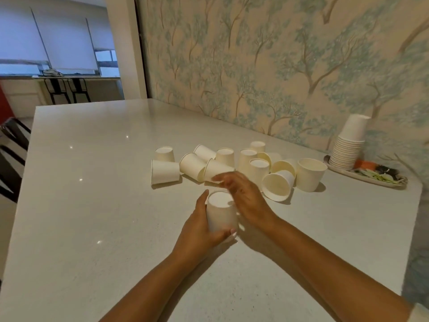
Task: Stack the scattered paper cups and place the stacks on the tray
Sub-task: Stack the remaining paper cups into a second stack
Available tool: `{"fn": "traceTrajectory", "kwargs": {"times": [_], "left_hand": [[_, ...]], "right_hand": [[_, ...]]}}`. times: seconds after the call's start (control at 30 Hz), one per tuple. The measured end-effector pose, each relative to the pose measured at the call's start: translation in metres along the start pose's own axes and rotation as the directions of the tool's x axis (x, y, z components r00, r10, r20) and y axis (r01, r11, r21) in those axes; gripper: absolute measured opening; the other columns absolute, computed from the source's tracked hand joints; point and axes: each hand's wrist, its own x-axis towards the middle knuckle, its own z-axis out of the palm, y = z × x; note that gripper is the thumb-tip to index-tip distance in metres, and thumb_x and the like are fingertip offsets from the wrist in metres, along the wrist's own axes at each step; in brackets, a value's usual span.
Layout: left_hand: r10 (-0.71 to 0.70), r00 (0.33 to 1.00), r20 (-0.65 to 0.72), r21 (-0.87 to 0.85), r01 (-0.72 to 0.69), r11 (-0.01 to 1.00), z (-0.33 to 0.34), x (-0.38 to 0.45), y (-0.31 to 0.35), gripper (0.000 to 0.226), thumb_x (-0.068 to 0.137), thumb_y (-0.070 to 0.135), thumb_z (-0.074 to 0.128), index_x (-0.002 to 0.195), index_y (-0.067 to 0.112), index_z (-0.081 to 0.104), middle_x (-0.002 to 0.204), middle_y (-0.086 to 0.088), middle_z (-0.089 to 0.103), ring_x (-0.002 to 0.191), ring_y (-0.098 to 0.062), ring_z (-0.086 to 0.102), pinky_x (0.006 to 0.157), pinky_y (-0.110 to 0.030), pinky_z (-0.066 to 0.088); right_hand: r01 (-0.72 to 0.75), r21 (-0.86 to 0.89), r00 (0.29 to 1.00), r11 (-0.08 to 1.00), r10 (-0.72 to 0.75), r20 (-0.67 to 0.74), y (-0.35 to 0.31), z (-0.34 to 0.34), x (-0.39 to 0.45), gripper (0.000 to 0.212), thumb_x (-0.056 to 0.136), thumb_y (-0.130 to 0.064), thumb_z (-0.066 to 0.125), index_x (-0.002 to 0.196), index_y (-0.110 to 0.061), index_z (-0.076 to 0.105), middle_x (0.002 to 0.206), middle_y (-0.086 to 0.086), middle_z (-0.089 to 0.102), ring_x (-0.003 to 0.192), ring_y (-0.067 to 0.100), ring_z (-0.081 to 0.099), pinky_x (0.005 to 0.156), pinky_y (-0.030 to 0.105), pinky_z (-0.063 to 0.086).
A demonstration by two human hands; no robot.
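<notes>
Several white paper cups (255, 167) lie scattered mid-table, some upside down, some on their sides, one upright at the right (310, 174). My left hand (199, 231) grips an upside-down cup (220, 212) near the table's middle. Just above and to the right of that cup, my right hand (243, 194) hovers with fingers spread, holding nothing; its fingertips reach toward a cup lying on its side (217, 170). A tall stack of cups (348, 145) stands on the tray (341, 169) at the far right by the wall.
The tray also carries small orange, green and dark items (376, 171). The patterned wall runs along the table's far right side. Black chairs (11, 154) stand at the left edge. The white table (92, 205) is bare on the left and near side.
</notes>
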Motion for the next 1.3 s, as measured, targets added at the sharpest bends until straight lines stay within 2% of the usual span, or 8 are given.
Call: {"fn": "traceTrajectory", "kwargs": {"times": [0.13, 0.27, 0.43, 0.5, 0.67, 1.0, 1.13, 1.3], "left_hand": [[0.06, 0.998, -0.017, -0.005, -0.06, 0.998, 0.0, -0.002, -0.003, 0.072, 0.07, 0.044, 0.072, 0.122, 0.041, 0.022, 0.121, 0.018, 0.039, 0.11, -0.006, 0.042, 0.091, -0.023, 0.039], [0.018, 1.0, -0.011, -0.048, -0.018, 0.999, 0.001, -0.004, -0.004, 0.077, 0.066, 0.049, 0.071, 0.127, 0.037, 0.025, 0.121, 0.018, 0.04, 0.108, -0.005, 0.041, 0.09, -0.024, 0.038], [0.049, 0.999, -0.019, 0.0, -0.049, 0.999, 0.0, -0.003, -0.005, 0.07, 0.071, 0.04, 0.072, 0.124, 0.036, 0.027, 0.119, 0.016, 0.044, 0.107, -0.008, 0.045, 0.089, -0.026, 0.042], [0.047, 0.999, -0.007, -0.012, -0.047, 0.999, 0.0, -0.003, -0.004, 0.068, 0.072, 0.04, 0.072, 0.121, 0.039, 0.025, 0.117, 0.019, 0.042, 0.106, -0.005, 0.044, 0.084, -0.02, 0.04], [0.029, 0.999, -0.014, -0.004, -0.029, 1.0, 0.0, -0.002, -0.006, 0.067, 0.071, 0.04, 0.072, 0.118, 0.041, 0.023, 0.117, 0.019, 0.041, 0.106, -0.005, 0.043, 0.083, -0.018, 0.038], [0.039, 0.999, -0.007, 0.019, -0.039, 0.999, 0.0, -0.002, -0.006, 0.075, 0.071, 0.04, 0.071, 0.13, 0.027, 0.027, 0.12, 0.015, 0.041, 0.108, -0.006, 0.042, 0.088, -0.022, 0.04], [0.044, 0.999, -0.003, 0.019, -0.044, 0.999, -0.001, -0.003, -0.003, 0.072, 0.071, 0.039, 0.071, 0.128, 0.028, 0.028, 0.119, 0.015, 0.041, 0.107, -0.006, 0.042, 0.088, -0.022, 0.04], [0.04, 0.999, -0.006, 0.024, -0.04, 0.999, -0.001, -0.003, -0.004, 0.071, 0.071, 0.04, 0.071, 0.127, 0.03, 0.027, 0.118, 0.016, 0.04, 0.106, -0.005, 0.042, 0.084, -0.017, 0.04]], "right_hand": [[-0.18, -0.439, 0.938, 0.88, 0.02, -0.345, 0.026, -0.051, 0.02, 0.032, 0.09, -0.034, 0.054, 0.117, -0.017, 0.059, 0.13, 0.006, 0.048, 0.12, 0.023, 0.043, 0.098, 0.031, 0.034], [-0.517, -0.474, 0.822, 0.713, 0.259, -0.507, 0.045, -0.092, 0.021, 0.041, 0.09, -0.041, 0.052, 0.118, -0.013, 0.061, 0.139, 0.011, 0.041, 0.125, 0.032, 0.037, 0.101, 0.04, 0.032], [-0.538, -0.47, 0.823, 0.699, 0.316, -0.472, 0.041, -0.099, 0.017, 0.033, 0.089, -0.041, 0.054, 0.095, -0.014, 0.072, 0.102, 0.011, 0.068, 0.064, 0.015, 0.051, 0.052, 0.021, 0.028], [-0.526, -0.461, 0.824, 0.715, 0.294, -0.484, 0.041, -0.096, 0.018, 0.03, 0.086, -0.041, 0.058, 0.101, -0.017, 0.068, 0.108, 0.008, 0.066, 0.075, 0.018, 0.055, 0.058, 0.025, 0.037], [-0.519, -0.404, 0.835, 0.753, 0.344, -0.43, 0.052, -0.087, 0.022, 0.066, 0.081, -0.051, 0.06, 0.136, -0.021, 0.036, 0.139, 0.008, 0.043, 0.124, 0.031, 0.042, 0.09, 0.041, 0.042], [-0.48, -0.423, 0.863, 0.768, 0.328, -0.383, 0.058, -0.086, 0.022, 0.065, 0.085, -0.064, 0.039, 0.139, -0.027, 0.03, 0.143, 0.004, 0.043, 0.127, 0.029, 0.044, 0.092, 0.042, 0.043], [-0.495, -0.434, 0.862, 0.753, 0.362, -0.356, 0.057, -0.084, 0.021, 0.052, 0.091, -0.058, 0.034, 0.121, -0.02, 0.054, 0.126, 0.004, 0.057, 0.105, 0.027, 0.056, 0.066, 0.03, 0.046], [-0.482, -0.486, 0.865, 0.729, 0.308, -0.396, 0.056, -0.08, 0.02, 0.043, 0.091, -0.054, 0.04, 0.092, -0.017, 0.062, 0.107, 0.007, 0.065, 0.079, 0.018, 0.052, 0.068, 0.029, 0.037]]}}
